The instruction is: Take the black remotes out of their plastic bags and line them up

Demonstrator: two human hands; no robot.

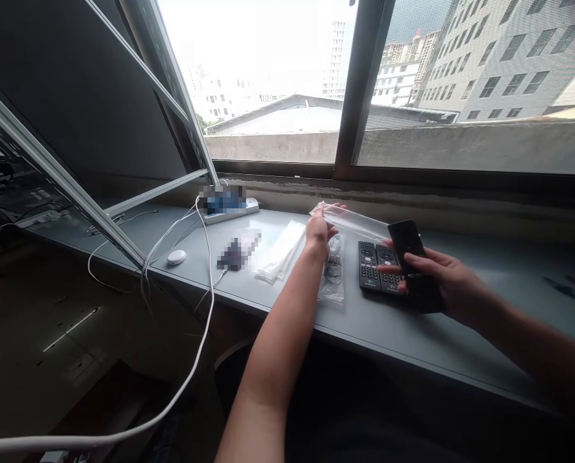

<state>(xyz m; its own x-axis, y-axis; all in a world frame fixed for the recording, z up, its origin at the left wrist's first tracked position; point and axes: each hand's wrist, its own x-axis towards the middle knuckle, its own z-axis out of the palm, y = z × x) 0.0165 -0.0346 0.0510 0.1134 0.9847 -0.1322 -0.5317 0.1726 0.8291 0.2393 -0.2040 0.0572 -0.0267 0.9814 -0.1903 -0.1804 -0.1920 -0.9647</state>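
Observation:
My left hand (320, 230) pinches one end of a long clear plastic bag (357, 220), stretched toward the right above the desk. In my right hand (454, 280) is a black remote control (408, 247), tilted, with my thumb across it. The bag's far end reaches the remote's upper edge; whether it is inside the bag I cannot tell. Under and beside my right hand, black remote controls (368, 265) lie side by side with buttons up, partly hidden by my fingers. Below my left hand lies a clear bag with dark contents (333, 276).
A stack of clear plastic bags (282, 251) lies left of my forearm. Farther left are a blurred dark device (234, 254), a white round object (176, 257) and a power strip (256, 206). White cables (205, 321) hang over the desk edge. A metal frame (123, 238) stands left.

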